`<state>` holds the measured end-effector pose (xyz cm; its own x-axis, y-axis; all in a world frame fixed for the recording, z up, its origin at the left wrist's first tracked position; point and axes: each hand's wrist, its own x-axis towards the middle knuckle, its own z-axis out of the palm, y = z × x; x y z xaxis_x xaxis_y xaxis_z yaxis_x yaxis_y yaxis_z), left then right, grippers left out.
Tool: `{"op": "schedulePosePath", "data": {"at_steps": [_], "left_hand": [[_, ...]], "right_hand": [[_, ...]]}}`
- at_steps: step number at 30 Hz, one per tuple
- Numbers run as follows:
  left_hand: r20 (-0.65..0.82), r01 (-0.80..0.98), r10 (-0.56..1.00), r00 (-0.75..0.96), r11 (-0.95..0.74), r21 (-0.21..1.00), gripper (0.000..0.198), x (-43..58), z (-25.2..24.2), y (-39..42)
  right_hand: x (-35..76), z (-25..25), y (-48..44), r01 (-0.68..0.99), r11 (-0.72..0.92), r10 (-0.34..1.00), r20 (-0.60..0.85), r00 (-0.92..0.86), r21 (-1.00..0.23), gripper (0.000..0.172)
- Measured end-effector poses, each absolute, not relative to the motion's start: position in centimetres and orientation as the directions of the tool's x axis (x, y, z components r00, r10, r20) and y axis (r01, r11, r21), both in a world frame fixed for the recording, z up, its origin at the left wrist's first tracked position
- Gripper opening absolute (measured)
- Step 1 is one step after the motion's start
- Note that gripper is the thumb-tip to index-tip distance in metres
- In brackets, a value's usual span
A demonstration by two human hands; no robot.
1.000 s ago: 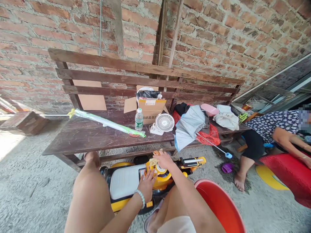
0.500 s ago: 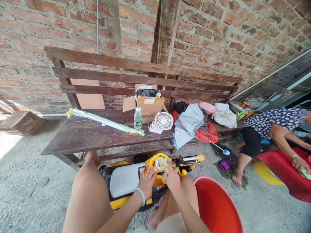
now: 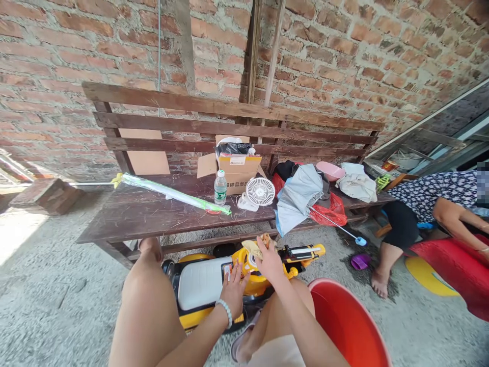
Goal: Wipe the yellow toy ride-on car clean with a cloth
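The yellow ride-on toy (image 3: 260, 288) stood on the ground before the bench (image 3: 130, 216), its long axis going from just under 9 o'clock to just above 3 o'clock — so it lay crosswise to both forearms. The left hand (image 3: 234, 293) was nearer to the pale seat (image 3: 202, 284), which lay at 9 o'clock from it; its fingers were spread, palm down on the toy. The right hand (image 3: 269, 264) was nearer to the black-and-yellow end (image 3: 305, 251), at 2 o'clock, and its fingers were closed on a yellowish cloth (image 3: 250, 247). This cloth stuck out toward 11 o'clock, over the round yellow part (whether it pressed there, I could not tell). The red bucket (image 3: 346, 318) stood at 4 o'clock from the right hand — apart from it.
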<state>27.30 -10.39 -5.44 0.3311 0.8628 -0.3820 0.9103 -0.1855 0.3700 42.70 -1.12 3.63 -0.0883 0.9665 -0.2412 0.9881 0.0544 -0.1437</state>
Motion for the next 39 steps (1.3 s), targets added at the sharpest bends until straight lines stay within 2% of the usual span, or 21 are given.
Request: {"op": "schedulePosePath", "data": {"at_steps": [3,6,12,17,20,24,27,30,35,39], "left_hand": [[-0.397,0.909,0.857,0.328,-0.172,0.379,0.097,27.3,-5.1,-10.2],[-0.42,0.911,0.844,0.332,-0.171,0.376,0.097,27.0,-4.6,-9.9],[-0.424,0.901,0.834,0.354,-0.181,0.395,0.083,27.1,-5.4,-10.1],[-0.412,0.91,0.844,0.344,-0.191,0.369,0.094,27.2,-6.3,-10.1],[-0.406,0.918,0.851,0.334,-0.195,0.346,0.098,26.8,-5.4,-9.7],[-0.421,0.919,0.845,0.328,-0.182,0.351,0.098,26.5,-4.1,-9.6],[-0.435,0.92,0.842,0.319,-0.164,0.357,0.1,26.5,-3.5,-9.7],[-0.439,0.906,0.84,0.32,-0.135,0.401,0.096,26.5,-3.0,-9.5],[-0.345,0.888,0.905,0.248,-0.07,0.455,0.071,25.7,-2.1,-8.0],[-0.351,0.884,0.907,0.234,-0.048,0.465,0.079,24.8,-1.6,-7.6]], "right_hand": [[40.8,3.1,2.0,0.985,0.119,0.942,-0.3,-0.151,-0.121,0.082],[38.8,1.6,1.9,0.966,0.226,0.908,-0.332,-0.256,-0.126,0.074],[38.2,1.1,-2.1,0.904,0.388,0.835,-0.345,-0.428,-0.183,0.056],[39.8,1.7,-1.1,0.829,0.517,0.759,-0.332,-0.56,-0.214,0.048],[41.1,1.5,1.0,0.86,0.484,0.808,-0.292,-0.511,-0.163,0.049],[43.3,1.1,3.0,0.962,0.272,0.931,-0.244,-0.273,-0.036,0.053],[44.4,0.6,2.1,0.987,0.157,0.958,-0.238,-0.159,-0.028,0.055],[44.3,-0.1,-1.0,0.981,0.179,0.951,-0.244,-0.193,-0.077,0.054],[43.1,-1.4,-7.4,0.931,0.325,0.901,-0.244,-0.358,-0.167,0.056],[43.8,-1.2,-9.8,0.907,0.376,0.867,-0.273,-0.416,-0.189,0.057]]}}
